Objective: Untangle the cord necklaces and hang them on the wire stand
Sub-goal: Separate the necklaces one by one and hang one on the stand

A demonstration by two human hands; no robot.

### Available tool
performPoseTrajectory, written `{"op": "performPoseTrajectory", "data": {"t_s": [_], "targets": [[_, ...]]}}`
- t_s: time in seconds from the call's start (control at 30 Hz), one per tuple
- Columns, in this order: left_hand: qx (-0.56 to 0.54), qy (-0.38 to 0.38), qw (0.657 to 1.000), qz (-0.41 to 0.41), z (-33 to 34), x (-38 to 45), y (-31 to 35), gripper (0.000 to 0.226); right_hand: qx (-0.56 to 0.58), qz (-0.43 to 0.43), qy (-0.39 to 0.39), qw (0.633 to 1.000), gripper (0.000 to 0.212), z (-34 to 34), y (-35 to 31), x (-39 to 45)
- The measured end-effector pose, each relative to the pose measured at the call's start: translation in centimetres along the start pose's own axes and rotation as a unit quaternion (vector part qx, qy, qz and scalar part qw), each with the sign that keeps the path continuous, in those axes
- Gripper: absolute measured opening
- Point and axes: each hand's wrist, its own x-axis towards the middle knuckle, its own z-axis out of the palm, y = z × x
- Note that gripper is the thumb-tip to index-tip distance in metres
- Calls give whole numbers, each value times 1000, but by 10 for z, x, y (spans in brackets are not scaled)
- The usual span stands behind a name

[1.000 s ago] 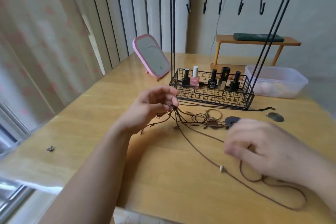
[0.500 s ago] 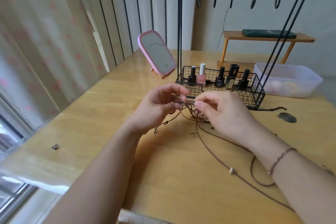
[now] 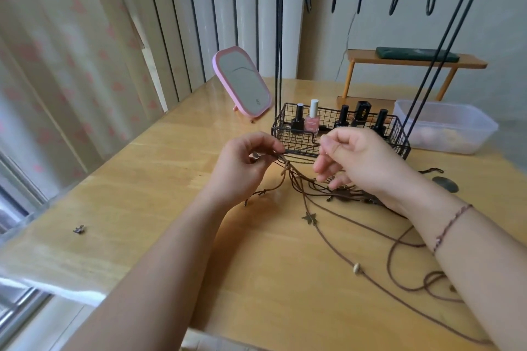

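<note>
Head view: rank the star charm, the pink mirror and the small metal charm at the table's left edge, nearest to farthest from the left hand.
From the left hand:
1. Star charm, just below and to its right, on a cord.
2. Pink mirror, behind it, standing tilted.
3. Small metal charm, far to its left, alone.

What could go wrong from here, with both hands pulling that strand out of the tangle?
1. The left hand and right hand stretch one strand of the brown cord necklaces taut; pulling harder may tighten the knot.
2. The black wire stand sits just behind the hands; cord could snag its basket.
3. The dragged cords could knock the small bronze star pendant off.
</note>
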Motion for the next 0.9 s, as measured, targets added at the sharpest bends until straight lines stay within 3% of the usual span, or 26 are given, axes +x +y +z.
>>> {"op": "performPoseTrajectory", "data": {"t_s": [0.17,0.27,0.4,0.47,0.57,0.63,0.7,0.73,0.77,0.83,0.9], "targets": [[69,6,998,7,1,-2,1,39,-6,19,72,997,31,-12,0,6],[59,4,998,-7,0,-1,2,39,73,65,140,985,27,-27,9,16],[48,6,997,-54,-2,0,2,43,280,135,227,923,18,-49,28,21],[68,17,995,-74,-3,1,2,41,358,150,257,885,24,-55,33,19],[98,46,988,-112,-3,3,0,37,388,144,243,877,17,-60,37,14],[115,63,982,-134,-4,3,-1,34,332,150,214,907,39,-61,37,12],[129,79,977,-147,-5,4,0,34,114,155,194,962,56,-59,32,7],[129,89,976,-152,-6,4,0,35,-36,134,171,975,53,-54,26,3],[125,98,975,-156,-7,5,0,36,-166,96,142,971,38,-47,20,-3],[104,112,976,-157,-9,6,-1,37,-295,13,93,951,11,-27,8,-18],[50,120,980,-150,-9,6,0,37,-356,-44,83,930,24,-4,-2,-33]]}}
